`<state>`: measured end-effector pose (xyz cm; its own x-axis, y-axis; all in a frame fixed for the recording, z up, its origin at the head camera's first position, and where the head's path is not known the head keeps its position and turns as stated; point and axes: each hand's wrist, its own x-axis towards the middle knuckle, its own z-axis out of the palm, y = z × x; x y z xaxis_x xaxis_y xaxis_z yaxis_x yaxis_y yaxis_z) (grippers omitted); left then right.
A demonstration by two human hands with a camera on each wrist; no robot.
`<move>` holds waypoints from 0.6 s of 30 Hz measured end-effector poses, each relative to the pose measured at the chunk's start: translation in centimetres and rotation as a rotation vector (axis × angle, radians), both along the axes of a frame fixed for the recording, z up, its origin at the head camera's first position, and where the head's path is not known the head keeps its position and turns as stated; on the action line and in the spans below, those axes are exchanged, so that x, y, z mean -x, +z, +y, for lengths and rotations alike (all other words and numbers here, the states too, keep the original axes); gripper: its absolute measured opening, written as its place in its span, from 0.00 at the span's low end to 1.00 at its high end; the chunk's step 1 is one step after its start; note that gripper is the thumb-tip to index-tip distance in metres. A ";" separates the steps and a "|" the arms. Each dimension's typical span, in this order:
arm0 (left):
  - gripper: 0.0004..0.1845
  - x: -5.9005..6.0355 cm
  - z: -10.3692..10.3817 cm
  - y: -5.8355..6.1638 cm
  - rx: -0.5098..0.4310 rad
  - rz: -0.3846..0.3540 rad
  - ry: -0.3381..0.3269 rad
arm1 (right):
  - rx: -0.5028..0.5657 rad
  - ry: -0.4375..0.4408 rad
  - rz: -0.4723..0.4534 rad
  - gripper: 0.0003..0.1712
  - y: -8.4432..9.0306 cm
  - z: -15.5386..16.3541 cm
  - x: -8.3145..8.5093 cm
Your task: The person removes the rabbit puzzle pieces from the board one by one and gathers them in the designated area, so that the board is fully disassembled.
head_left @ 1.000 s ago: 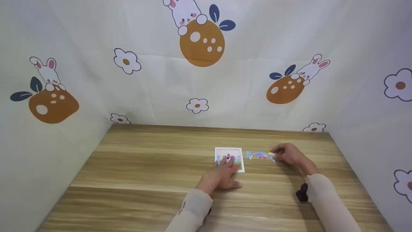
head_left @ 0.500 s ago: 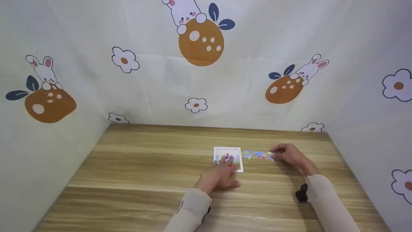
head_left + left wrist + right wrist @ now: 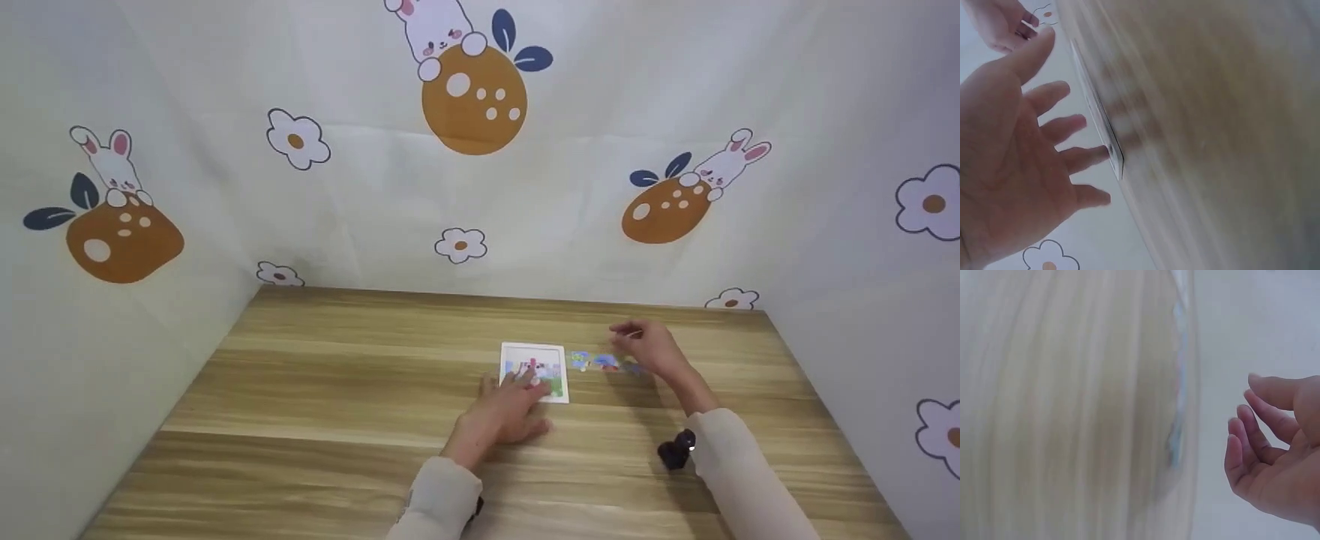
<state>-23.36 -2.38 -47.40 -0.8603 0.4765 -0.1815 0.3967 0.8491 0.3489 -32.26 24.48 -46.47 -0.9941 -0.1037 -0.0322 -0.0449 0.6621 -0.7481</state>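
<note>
Cardboard-thin puzzle pieces (image 3: 604, 363) look light and bendable, so my right hand (image 3: 651, 348), loosely curled and seemingly empty, should pinch edges while my spread left hand (image 3: 504, 409) steadies the white puzzle tray (image 3: 534, 351).

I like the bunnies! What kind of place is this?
Probably a small play or craft corner: a wooden table walled in by bunny-and-flower cloth, with a little puzzle board and loose puzzle pieces on it.

The table (image 3: 337, 390) is light brown wood with streaky grain. The puzzle tray (image 3: 534, 371) has a white border around blue, pink and green. The loose pieces (image 3: 600, 362) show blue, yellow and red. The backdrop (image 3: 225, 187) is cream, printed with white rabbits, orange eggs and white flowers.
</note>
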 end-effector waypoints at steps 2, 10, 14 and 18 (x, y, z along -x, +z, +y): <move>0.32 -0.4 0.0 0.1 -0.021 0.015 0.027 | 0.023 0.018 0.019 0.19 0.4 -1.3 -0.2; 0.30 -1.1 0.8 0.2 -0.041 0.023 0.129 | 0.121 0.062 -0.006 0.17 0.4 -6.1 -0.2; 0.35 -1.3 1.0 0.2 0.008 -0.022 0.118 | 0.163 0.040 -0.052 0.17 0.1 -7.7 -0.2; 0.36 -1.2 0.5 0.3 0.025 -0.081 0.106 | 0.203 0.031 -0.078 0.16 -0.1 -9.1 -0.2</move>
